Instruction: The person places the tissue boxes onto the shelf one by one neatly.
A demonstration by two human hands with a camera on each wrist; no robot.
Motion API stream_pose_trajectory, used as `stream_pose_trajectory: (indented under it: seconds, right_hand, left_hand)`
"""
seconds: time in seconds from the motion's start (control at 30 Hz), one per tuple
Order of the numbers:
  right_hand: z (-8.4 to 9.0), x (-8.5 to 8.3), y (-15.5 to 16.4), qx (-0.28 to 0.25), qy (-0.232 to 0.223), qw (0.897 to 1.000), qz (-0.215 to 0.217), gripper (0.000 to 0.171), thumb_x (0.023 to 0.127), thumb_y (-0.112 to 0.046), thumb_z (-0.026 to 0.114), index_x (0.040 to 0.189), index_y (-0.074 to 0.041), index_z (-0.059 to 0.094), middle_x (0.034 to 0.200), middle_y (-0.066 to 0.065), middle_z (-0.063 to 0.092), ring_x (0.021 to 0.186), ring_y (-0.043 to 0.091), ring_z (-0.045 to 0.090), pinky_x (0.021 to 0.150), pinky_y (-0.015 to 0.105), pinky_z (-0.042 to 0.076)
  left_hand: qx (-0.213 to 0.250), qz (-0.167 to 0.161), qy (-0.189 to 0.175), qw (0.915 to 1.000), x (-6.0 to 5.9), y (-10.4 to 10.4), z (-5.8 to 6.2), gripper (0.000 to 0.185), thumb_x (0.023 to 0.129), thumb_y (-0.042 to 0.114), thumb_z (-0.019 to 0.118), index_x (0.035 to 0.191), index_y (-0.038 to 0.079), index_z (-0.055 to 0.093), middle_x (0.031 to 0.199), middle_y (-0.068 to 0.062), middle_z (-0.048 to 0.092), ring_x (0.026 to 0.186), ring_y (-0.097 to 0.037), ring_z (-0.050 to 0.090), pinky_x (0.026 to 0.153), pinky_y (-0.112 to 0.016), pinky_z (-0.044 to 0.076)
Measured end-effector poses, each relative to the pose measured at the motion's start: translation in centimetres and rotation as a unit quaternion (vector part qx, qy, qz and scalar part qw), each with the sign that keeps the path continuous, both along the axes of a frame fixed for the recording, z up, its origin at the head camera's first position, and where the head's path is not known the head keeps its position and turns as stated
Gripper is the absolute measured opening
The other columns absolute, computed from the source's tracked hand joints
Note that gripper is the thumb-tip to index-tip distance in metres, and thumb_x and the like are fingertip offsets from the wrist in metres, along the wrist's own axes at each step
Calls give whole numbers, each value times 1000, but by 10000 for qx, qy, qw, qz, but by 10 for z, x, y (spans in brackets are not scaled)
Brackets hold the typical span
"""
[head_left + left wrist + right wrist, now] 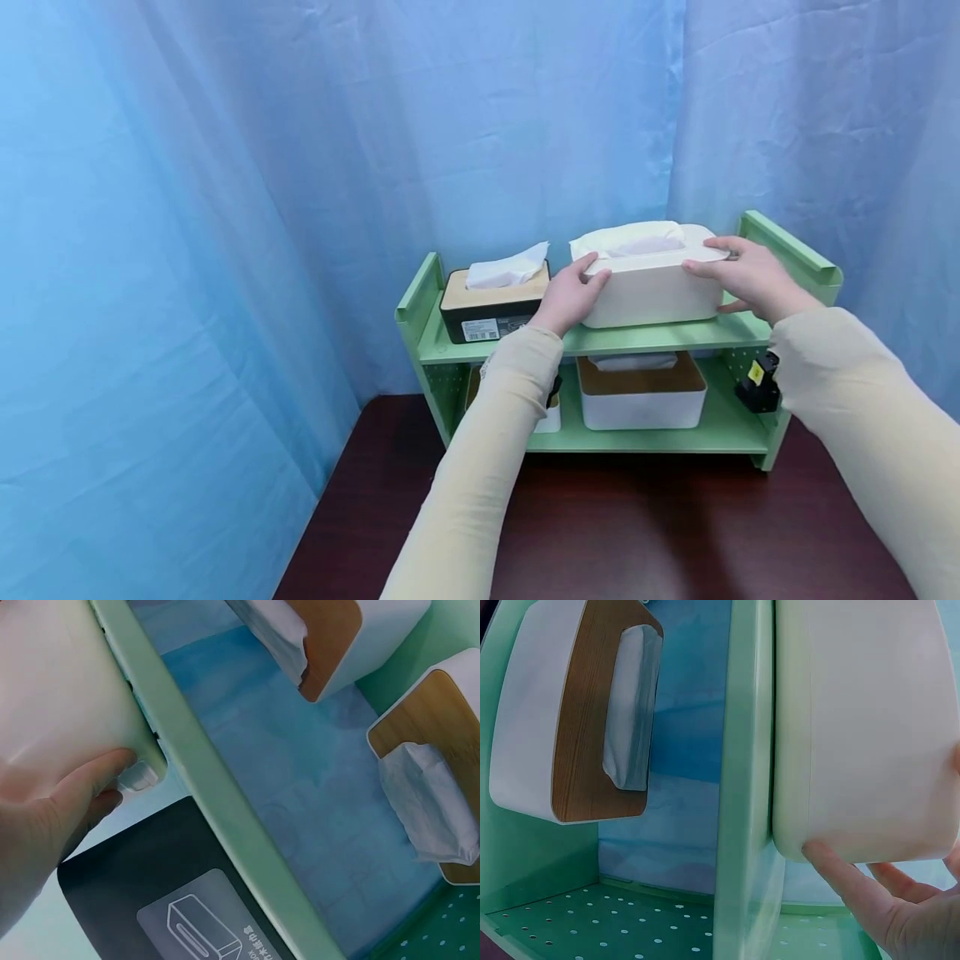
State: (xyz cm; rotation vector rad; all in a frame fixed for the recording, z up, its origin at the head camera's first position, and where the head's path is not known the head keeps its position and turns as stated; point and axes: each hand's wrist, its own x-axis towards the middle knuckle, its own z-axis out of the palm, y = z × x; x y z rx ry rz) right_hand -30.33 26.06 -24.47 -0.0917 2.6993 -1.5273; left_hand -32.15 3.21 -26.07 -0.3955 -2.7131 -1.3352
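Observation:
A white tissue box (651, 292) with a tissue sticking out of its top sits at the upper shelf of a green rack (540, 444). My left hand (572, 292) holds its left end, thumb on the front side. Around the right end, my right hand (753, 275) grips with spread fingers; in the right wrist view the thumb (847, 881) presses near the box's lower corner. Beside my left hand stands a black tissue box (468, 325) with a wooden top, its printed label (199, 919) clear in the left wrist view.
On the lower shelf are a white tissue box with a brown top (641, 408) and a smaller one (551, 419), partly hidden by my left sleeve. A black device with a yellow label (757, 387) is at the rack's right side. Blue curtains (480, 125) hang behind the dark table (600, 525).

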Motion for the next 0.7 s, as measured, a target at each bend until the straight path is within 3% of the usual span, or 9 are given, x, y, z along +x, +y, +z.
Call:
stream_pose_trajectory:
  seconds: [0.37, 0.57, 0.7]
  right_hand:
    - [-7, -2, -5, -76, 359, 9988, -319, 90, 91, -53, 51, 152, -5, 6, 151, 33, 12, 133, 52, 27, 94, 60, 40]
    - [-18, -1, -5, -13, 632, 9973, -370, 89, 91, -57, 46, 153, -9, 5, 149, 36, 17, 132, 52, 28, 94, 61, 40]
    - [-24, -1, -5, 315, 937, 9947, -296, 92, 91, -59, 46, 153, -14, -6, 153, 33, 8, 135, 54, 19, 100, 67, 29]
  left_hand:
    - [22, 137, 79, 9999, -2, 3, -2, 53, 100, 36, 46, 149, 24, 31, 133, -9, 57, 121, -21, 55, 99, -33, 44]
    - [103, 49, 180, 9998, -1, 5, -11, 58, 100, 30, 48, 152, 24, 23, 151, -4, 37, 135, -20, 40, 108, -34, 36]
    - [406, -60, 327, 9986, 5, 4, -14, 64, 99, 30, 49, 153, 22, 15, 156, -1, 25, 142, -18, 29, 112, -33, 29]
